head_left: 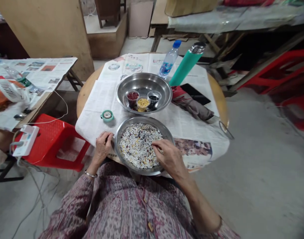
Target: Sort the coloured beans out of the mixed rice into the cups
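A steel basin (pixel 169 131) in front of me holds a mix of white grains (pixel 139 142) with black, yellow and dark red beans. My right hand (pixel 170 157) reaches over its right side, thumb and fingers pinched together at the grains; what is between them is too small to name. Just left of the basin, my left hand (pixel 103 146) rests by the table's near edge with its fingers curled in, and whatever they may hold is hidden. Behind stands a second steel basin (pixel 122 83) with clear cups of red beans (pixel 132 96), yellow beans (pixel 143 103) and black beans (pixel 154 97).
Newspaper (pixel 92 116) covers the round table. A green bottle cap (pixel 107 116) lies left. Behind are a water bottle (pixel 169 59), a green thermos (pixel 187 64), a folded umbrella (pixel 191 104) and a dark tablet (pixel 195 94). A red stool (pixel 52 139) carries a power strip (pixel 26 141).
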Motion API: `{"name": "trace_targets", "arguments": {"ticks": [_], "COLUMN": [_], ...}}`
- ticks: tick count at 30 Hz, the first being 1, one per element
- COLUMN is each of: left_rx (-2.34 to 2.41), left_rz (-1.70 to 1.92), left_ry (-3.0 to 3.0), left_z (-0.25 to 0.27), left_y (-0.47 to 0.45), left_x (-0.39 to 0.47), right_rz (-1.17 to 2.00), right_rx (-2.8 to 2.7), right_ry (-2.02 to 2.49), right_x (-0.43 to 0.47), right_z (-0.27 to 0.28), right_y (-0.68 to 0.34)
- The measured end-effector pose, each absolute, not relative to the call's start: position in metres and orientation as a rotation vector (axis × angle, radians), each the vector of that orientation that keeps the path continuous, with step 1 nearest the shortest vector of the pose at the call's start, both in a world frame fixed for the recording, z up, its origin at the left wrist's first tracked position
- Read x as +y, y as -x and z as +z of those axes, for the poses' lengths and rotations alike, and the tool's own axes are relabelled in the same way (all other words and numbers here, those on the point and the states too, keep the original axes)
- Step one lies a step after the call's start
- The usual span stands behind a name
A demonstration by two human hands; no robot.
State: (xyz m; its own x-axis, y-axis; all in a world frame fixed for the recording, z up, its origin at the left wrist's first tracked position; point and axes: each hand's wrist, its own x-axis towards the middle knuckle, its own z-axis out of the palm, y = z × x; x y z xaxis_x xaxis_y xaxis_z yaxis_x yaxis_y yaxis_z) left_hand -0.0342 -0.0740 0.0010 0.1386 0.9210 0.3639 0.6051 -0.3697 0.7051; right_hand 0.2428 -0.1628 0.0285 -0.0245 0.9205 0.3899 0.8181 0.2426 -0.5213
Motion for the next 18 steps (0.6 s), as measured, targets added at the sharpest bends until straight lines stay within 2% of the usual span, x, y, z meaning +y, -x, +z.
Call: {"name": "trace_targets", "arguments": {"ticks": [10, 18], "left_rx": [1.392, 1.399], "left_rz": [1.127, 0.932], "left_ry": [-2.317, -2.477], "left_z": [0.022, 0.041], "left_y": [0.038, 0.026], "left_x": [-0.114, -0.126], "right_rz": [0.064, 0.047], "right_rx": [-2.026, -1.927], "right_ry": [1.657, 1.619], "right_x": [-0.176, -0.191], "right_z": [0.017, 0.003], "right_y": [-0.228, -0.225]}}
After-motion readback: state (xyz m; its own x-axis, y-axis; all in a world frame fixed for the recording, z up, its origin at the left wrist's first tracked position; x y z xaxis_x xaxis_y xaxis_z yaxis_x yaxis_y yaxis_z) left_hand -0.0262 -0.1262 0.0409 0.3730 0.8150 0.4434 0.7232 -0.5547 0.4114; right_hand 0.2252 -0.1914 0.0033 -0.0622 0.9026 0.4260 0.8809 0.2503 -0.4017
